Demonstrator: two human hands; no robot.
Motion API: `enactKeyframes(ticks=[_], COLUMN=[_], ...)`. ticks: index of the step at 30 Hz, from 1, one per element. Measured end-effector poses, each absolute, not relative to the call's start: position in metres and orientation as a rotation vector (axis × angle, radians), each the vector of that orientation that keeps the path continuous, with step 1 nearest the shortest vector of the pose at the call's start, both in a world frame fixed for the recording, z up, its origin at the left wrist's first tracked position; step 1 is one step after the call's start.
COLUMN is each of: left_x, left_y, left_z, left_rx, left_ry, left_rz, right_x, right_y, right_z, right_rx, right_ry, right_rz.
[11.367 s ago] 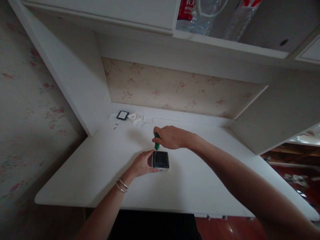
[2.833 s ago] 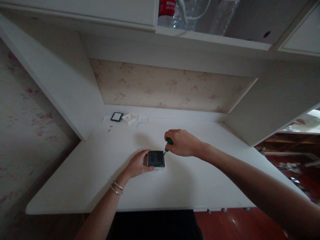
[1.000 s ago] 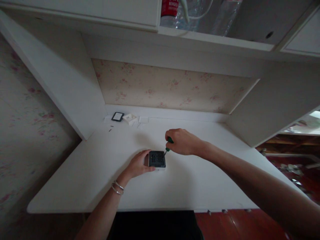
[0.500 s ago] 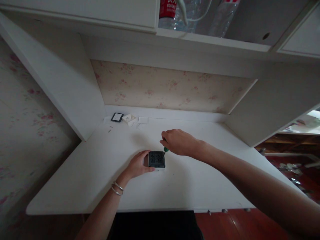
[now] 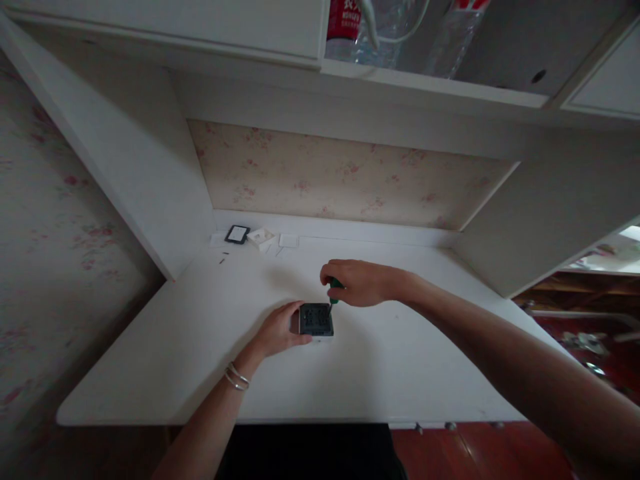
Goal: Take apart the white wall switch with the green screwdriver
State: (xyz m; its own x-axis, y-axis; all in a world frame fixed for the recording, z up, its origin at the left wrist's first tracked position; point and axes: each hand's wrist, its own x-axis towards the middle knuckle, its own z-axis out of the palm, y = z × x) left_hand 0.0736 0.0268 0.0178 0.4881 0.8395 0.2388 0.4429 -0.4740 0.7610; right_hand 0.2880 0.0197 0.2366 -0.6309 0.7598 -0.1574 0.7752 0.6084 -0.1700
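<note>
A small square wall socket (image 5: 316, 320), dark on top with a white base, lies on the white desk. My left hand (image 5: 281, 328) grips it from the left, fingers at the far edge and thumb at the near edge. My right hand (image 5: 356, 283) is closed round the green handle of a screwdriver (image 5: 333, 293). The screwdriver stands nearly upright, its tip down at the right side of the socket's dark face. Whether the tip sits in a screw is too small to tell.
At the desk's back left lie a dark frame (image 5: 237, 234), an open white box (image 5: 261, 238), a thin white plate (image 5: 289, 241) and small dark pieces (image 5: 223, 260). Plastic bottles (image 5: 457, 37) and a white cable (image 5: 369, 23) sit on the shelf above. A side panel (image 5: 105, 133) bounds the left.
My right hand's fingers have turned on the screwdriver, and more of the green handle shows. The left hand keeps its hold on the socket. The whole view has shifted slightly.
</note>
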Motion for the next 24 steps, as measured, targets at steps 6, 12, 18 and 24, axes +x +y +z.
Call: enactKeyframes(ticks=[6,12,18,24], left_x=[0.072,0.073,0.074,0.073], left_y=[0.027,0.027,0.027,0.028], left_z=[0.013,0.018,0.019,0.014], left_rx=[2.084,2.089,2.077,2.077], left_ry=[1.059,1.055,1.061,1.063], left_rz=[0.798,0.785,0.801,0.804], right_x=[0.286,0.294,0.286,0.294], right_y=[0.024,0.019,0.016,0.018], right_z=[0.232,0.239,0.235,0.236], right_rx=[1.504,1.241,1.568,1.236], right_ry=[2.675,2.804,2.639,2.859], right_rz=[-0.031,-0.387,-0.081,-0.335])
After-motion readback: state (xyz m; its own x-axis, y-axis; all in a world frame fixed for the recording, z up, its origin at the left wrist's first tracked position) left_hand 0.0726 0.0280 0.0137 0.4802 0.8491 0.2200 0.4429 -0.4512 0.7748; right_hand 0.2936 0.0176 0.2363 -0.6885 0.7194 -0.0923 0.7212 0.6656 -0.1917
